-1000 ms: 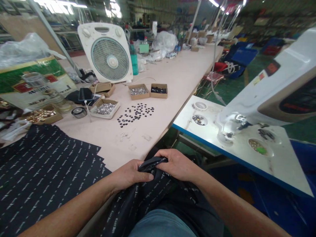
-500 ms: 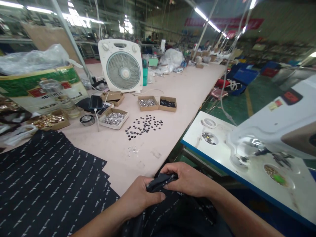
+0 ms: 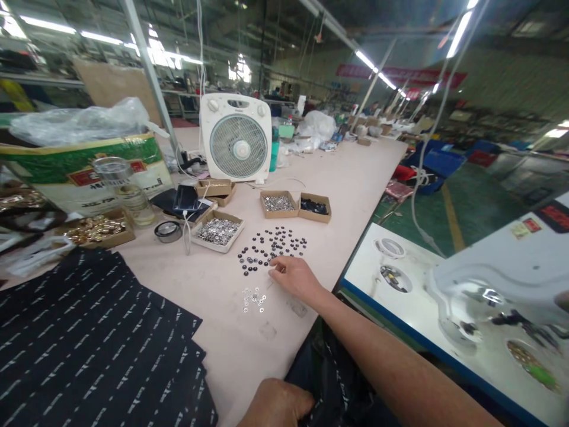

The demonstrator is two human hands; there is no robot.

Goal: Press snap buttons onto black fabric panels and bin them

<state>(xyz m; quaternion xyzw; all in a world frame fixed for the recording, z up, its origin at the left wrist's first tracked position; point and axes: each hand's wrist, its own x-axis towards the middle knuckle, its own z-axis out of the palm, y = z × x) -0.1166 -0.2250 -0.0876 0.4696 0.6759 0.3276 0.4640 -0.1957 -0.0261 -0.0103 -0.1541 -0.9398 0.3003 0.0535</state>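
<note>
My right hand (image 3: 296,280) reaches over the pink table (image 3: 231,344), its fingertips pinched at the lower edge of the scattered black round snaps (image 3: 255,261). Whatever is between those fingertips is too small to make out. Small silver pieces (image 3: 254,298) lie just left of and below it. Low in the picture, my left hand (image 3: 280,404) is closed on the dark printed fabric (image 3: 329,379), which hangs at the table's near edge. A stack of black printed fabric sheets (image 3: 98,338) covers the table at the left.
Behind the snaps stand open boxes of silver parts (image 3: 217,231), (image 3: 279,203) and a box of black parts (image 3: 314,206). A white fan (image 3: 240,139) is farther back. A white machine (image 3: 502,267) stands on its own table at the right.
My right hand has let go of the fabric and moved up and forward to the black snaps. My left hand has moved lower with the fabric. The view has shifted slightly.
</note>
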